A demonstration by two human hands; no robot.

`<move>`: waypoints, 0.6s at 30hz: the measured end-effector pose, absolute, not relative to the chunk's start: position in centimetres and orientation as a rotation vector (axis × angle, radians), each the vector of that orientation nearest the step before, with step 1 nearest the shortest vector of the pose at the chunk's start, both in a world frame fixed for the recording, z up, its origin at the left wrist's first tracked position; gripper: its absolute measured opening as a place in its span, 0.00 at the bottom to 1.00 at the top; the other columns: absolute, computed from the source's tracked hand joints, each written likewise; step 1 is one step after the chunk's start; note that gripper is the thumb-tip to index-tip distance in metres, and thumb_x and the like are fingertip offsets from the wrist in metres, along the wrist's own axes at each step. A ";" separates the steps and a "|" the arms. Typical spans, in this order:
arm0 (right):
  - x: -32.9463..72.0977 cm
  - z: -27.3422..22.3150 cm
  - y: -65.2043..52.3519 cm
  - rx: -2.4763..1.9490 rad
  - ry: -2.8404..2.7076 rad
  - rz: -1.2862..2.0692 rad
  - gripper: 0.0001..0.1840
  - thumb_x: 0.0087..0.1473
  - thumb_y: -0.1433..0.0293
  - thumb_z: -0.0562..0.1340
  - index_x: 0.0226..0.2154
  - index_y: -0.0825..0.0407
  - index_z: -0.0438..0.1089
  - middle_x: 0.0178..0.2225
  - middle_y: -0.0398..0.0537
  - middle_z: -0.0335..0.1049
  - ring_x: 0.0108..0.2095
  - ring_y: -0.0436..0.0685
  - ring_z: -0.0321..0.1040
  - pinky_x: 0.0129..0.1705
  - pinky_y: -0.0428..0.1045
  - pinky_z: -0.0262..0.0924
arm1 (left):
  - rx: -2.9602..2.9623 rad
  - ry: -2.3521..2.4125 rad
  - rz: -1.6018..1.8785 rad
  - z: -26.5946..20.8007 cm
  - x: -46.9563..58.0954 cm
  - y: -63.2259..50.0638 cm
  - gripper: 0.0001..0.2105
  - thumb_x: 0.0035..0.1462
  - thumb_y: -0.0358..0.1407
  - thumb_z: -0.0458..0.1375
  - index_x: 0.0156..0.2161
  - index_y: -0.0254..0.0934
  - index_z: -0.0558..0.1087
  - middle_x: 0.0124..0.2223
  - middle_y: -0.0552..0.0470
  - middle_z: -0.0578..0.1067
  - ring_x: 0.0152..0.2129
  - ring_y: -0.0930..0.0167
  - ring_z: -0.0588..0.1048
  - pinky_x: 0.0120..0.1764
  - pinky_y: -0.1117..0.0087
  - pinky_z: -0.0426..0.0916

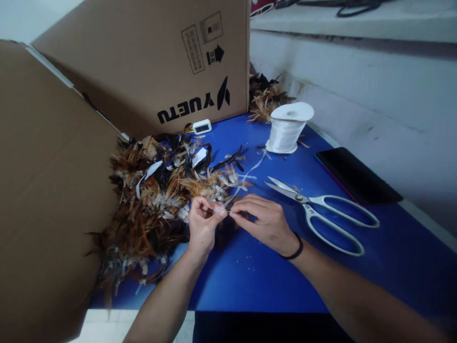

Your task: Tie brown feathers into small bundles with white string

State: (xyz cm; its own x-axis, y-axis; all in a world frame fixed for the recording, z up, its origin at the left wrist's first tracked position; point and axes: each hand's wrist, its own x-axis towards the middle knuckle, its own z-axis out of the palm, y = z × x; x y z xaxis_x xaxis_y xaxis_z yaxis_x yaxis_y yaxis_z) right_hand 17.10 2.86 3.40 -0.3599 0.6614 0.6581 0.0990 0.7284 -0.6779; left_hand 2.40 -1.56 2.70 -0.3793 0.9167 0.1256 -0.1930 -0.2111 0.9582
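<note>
My left hand (pixel 204 224) pinches a thin white ribbon (pixel 237 189) between thumb and forefinger. My right hand (pixel 266 220), with a black band at the wrist, has its fingertips closed beside it, on what looks like the ribbon's short end. From the hands the ribbon runs up to a white spool (pixel 287 131) standing upright. Brown, black and white feathers (pixel 167 190) lie heaped just left of and beyond my hands. To the right, scissors (pixel 303 197) with white handles lie with their blades slightly apart.
A large cardboard box (pixel 143 62) walls off the left and back. A small white digital display (pixel 202 126) stands before it. A dark phone (pixel 359 174) lies at the right edge of the blue table (pixel 243 276). More feathers (pixel 269 100) sit behind the spool.
</note>
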 end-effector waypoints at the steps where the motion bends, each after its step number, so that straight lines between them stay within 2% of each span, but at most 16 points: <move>1: 17.1 3.4 2.8 -0.594 -1.867 0.669 0.06 0.52 0.74 0.60 0.29 0.48 0.72 0.28 0.44 0.74 0.30 0.53 0.70 0.37 0.52 0.65 | 0.949 1.195 1.708 2.8 2.4 -1.6 0.20 0.39 0.30 0.68 0.30 0.38 0.58 0.26 0.59 0.69 0.28 0.75 0.73 0.37 0.72 0.67; 6: 17.2 3.0 2.9 -0.562 -1.922 0.546 0.06 0.52 0.75 0.61 0.31 0.49 0.71 0.30 0.46 0.73 0.32 0.54 0.69 0.39 0.54 0.64 | 0.922 1.168 1.597 2.8 2.0 -1.3 0.17 0.42 0.34 0.67 0.35 0.37 0.64 0.26 0.58 0.70 0.24 0.77 0.71 0.30 0.76 0.66; 9: 17.5 3.1 3.0 -0.577 -1.911 0.397 0.07 0.50 0.76 0.61 0.32 0.49 0.72 0.30 0.48 0.71 0.32 0.55 0.67 0.36 0.54 0.64 | 0.840 1.183 1.633 2.9 1.7 -1.1 0.17 0.45 0.38 0.65 0.38 0.37 0.65 0.30 0.55 0.72 0.25 0.76 0.72 0.27 0.75 0.67; 13: 17.6 3.3 2.9 -0.583 -1.843 0.295 0.08 0.48 0.76 0.62 0.31 0.48 0.72 0.28 0.47 0.71 0.30 0.56 0.68 0.34 0.53 0.64 | 0.842 1.262 1.389 3.1 1.9 -1.3 0.14 0.51 0.45 0.60 0.30 0.33 0.69 0.24 0.53 0.70 0.17 0.77 0.68 0.18 0.78 0.62; 16: 17.2 3.2 2.4 -0.615 -1.813 0.372 0.07 0.48 0.76 0.62 0.31 0.48 0.71 0.29 0.47 0.73 0.32 0.56 0.70 0.36 0.53 0.65 | 0.911 1.212 1.183 3.0 2.5 -1.7 0.18 0.52 0.48 0.57 0.27 0.32 0.72 0.22 0.50 0.70 0.16 0.76 0.68 0.17 0.77 0.62; 18: 16.8 3.0 1.9 -0.674 -1.772 0.478 0.06 0.49 0.75 0.61 0.31 0.48 0.70 0.30 0.46 0.73 0.32 0.55 0.70 0.36 0.52 0.66 | 0.943 1.214 1.230 2.9 2.8 -1.9 0.17 0.52 0.47 0.57 0.28 0.32 0.72 0.21 0.51 0.69 0.17 0.75 0.69 0.18 0.76 0.63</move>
State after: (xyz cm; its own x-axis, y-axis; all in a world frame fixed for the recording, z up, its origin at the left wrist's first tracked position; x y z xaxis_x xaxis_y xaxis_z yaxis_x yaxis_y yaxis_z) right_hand 16.79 1.92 3.01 -0.2117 0.6563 0.7242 0.2035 0.7544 -0.6241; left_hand 2.75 -1.89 2.87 -0.0691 0.9857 -0.1536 -0.1660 0.1405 0.9761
